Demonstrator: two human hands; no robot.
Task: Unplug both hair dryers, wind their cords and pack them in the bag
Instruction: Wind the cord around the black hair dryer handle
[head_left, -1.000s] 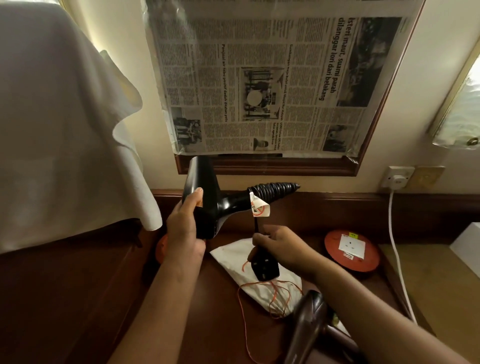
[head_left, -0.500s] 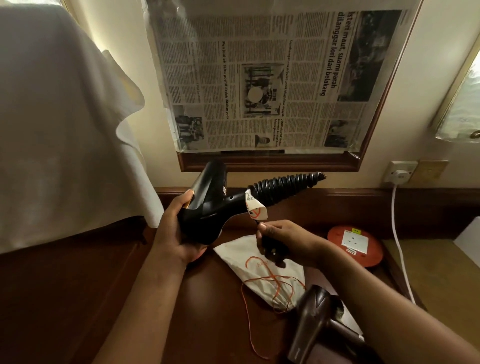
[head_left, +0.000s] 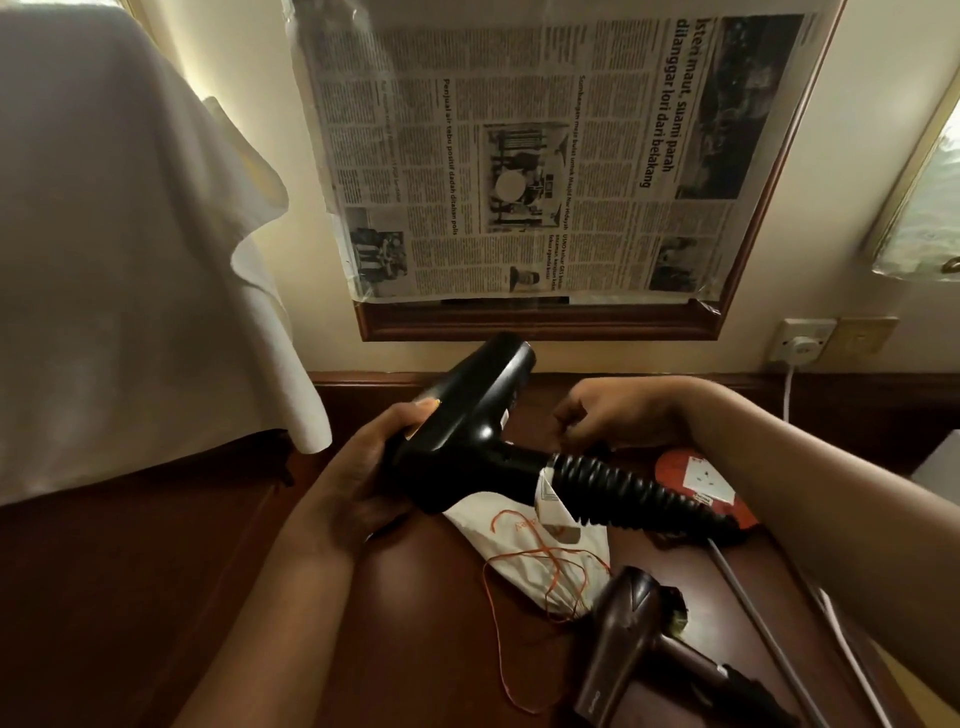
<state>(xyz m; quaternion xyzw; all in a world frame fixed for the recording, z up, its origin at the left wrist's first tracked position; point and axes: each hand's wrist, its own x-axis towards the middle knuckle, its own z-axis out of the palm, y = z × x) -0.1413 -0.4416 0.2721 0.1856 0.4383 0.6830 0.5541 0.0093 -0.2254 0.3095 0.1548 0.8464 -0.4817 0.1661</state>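
- Head view: left hand (head_left: 358, 483) wrapped around the barrel of the black hair dryer (head_left: 467, 436), fingers closed on it, thumb on top; dryer lifted off the desk, nozzle end tilted up toward the wall.
- Dryer handle points right, cord wound around it in tight black coils (head_left: 628, 493); a white paper tag (head_left: 550, 499) with an orange warning triangle hangs at the handle base, text too small to read.
- Right hand (head_left: 618, 415) behind the handle, fingers curled down; whether it holds anything, cannot tell.
- White drawstring bag (head_left: 519, 545) lies flat on the brown desk (head_left: 415, 623) right under the dryer, orange print on it unreadable, orange string (head_left: 498, 639) trailing loose toward the near edge.
- Second hair dryer (head_left: 623, 644), dark brown, lies on the desk just beside the bag's near end, small logo on the barrel not legible; grey cord (head_left: 763, 634) runs past it.
- Red round disc (head_left: 696, 483) with a white label sits behind the coils, partly hidden.
- White plug (head_left: 802, 343) in the wall socket at right, white cable dropping down.
- Newspaper (head_left: 545, 156) covers the framed mirror, turned sideways; headlines read "Isteri maut, suami parah dilanggar lori dari belakang" and "Penjual air tebu positif dadah ditahan polis".
- White cloth (head_left: 130, 234) draped at left.
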